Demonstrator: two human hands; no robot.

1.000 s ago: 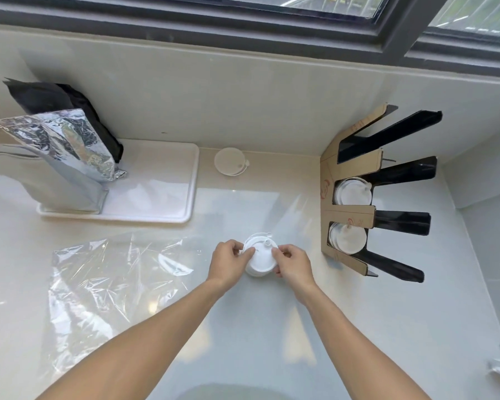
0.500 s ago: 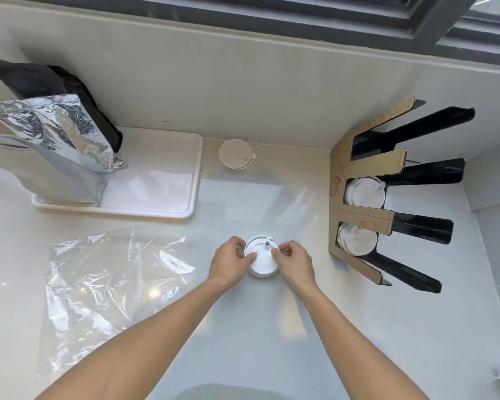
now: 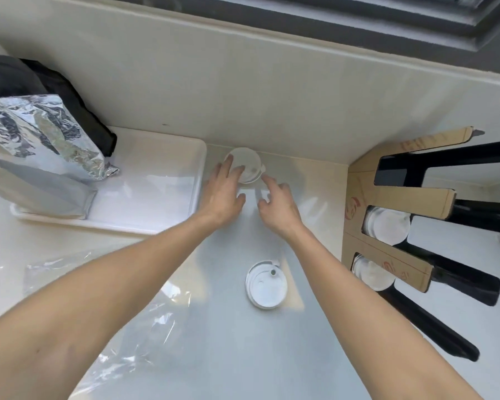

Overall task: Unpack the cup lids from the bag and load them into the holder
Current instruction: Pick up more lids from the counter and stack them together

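A white cup lid stack (image 3: 266, 285) lies alone on the counter between my forearms. Farther back, by the wall, lies a second white lid (image 3: 250, 166). My left hand (image 3: 224, 190) reaches to it with fingers spread, its fingertips touching the lid's left side. My right hand (image 3: 277, 204) hovers just right of that lid, fingers apart, holding nothing. The cardboard and black lid holder (image 3: 393, 197) stands at the right, with white lids (image 3: 387, 225) in its middle slot and more lids (image 3: 371, 272) in a lower slot. The empty clear plastic bag (image 3: 122, 327) lies flat at the lower left.
A white tray (image 3: 156, 192) at the left carries a silver foil pouch (image 3: 38, 145) with a black bag (image 3: 55, 90) behind it. A cream wall and a dark window frame run along the back. The holder's black prongs jut out rightwards.
Both hands let go of the lid stack near me and reached forward to the far lid by the wall. The camera tilted forward and closer to the counter.
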